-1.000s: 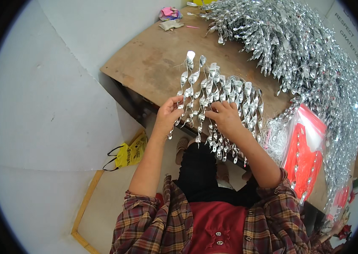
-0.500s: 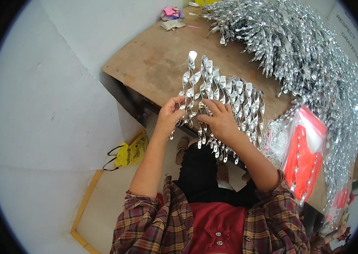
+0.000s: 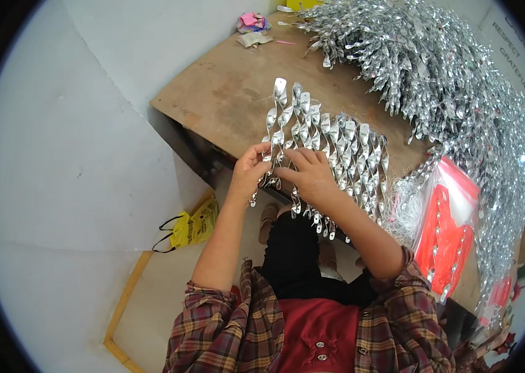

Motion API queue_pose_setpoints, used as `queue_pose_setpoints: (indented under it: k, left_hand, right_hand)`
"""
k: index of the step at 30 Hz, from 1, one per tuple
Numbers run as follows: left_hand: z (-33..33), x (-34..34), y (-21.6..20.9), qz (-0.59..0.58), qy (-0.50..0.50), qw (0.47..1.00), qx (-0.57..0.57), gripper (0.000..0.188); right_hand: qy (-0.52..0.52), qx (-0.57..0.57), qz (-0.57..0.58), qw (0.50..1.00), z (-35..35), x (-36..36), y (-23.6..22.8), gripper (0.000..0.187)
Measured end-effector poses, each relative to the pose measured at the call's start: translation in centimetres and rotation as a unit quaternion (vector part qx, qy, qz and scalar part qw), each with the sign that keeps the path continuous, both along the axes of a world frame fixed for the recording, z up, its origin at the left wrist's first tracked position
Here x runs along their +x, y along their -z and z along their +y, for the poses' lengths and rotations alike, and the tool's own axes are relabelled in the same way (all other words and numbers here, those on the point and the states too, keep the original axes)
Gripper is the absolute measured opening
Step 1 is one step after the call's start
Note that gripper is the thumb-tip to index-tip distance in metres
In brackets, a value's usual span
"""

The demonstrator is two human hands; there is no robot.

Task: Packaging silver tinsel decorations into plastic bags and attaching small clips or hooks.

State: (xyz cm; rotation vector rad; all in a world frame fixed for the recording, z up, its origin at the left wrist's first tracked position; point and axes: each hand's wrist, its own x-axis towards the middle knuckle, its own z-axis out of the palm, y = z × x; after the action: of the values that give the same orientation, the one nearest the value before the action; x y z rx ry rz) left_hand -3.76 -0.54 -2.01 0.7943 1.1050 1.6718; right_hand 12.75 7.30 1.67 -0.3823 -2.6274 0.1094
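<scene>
Several shiny silver twisted strips (image 3: 340, 155) lie side by side across the table's near edge, their lower ends hanging over it. My left hand (image 3: 251, 168) is closed, thumb and fingers pinching a twisted strip (image 3: 272, 118) at the left end of the row. Close beside it, my right hand (image 3: 312, 177) rests over the strips with fingers bent and thumb and forefinger apart. A strip shows between those fingertips, but no firm grip on it is visible.
A large heap of silver strips (image 3: 424, 68) covers the right of the brown table (image 3: 213, 87). Clear-and-red plastic packets (image 3: 442, 230) and tangled clear thread (image 3: 405, 205) lie right of the row. A pink bundle (image 3: 252, 23) sits far left. A yellow bag (image 3: 193, 227) stands below.
My right hand has moved left along the strips, nearer to my left hand. The left hand keeps its pinch almost in place.
</scene>
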Motion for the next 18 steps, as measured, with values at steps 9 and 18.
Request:
queue_pose_setpoints:
  k: [9, 18]
  left_hand:
    - [0.2, 0.6, 0.3, 0.045, -0.07, 0.996, -0.022, 0.038]
    - [5.1, -0.5, 0.8, 0.299, -0.16, 0.939, -0.052, 0.04]
  right_hand:
    - [0.009, 0.002, -0.029, 1.0, -0.2, 0.9, 0.1, 0.041]
    - [0.007, 0.011, -0.029, 0.999, -0.7, 1.0, 0.6, 0.038]
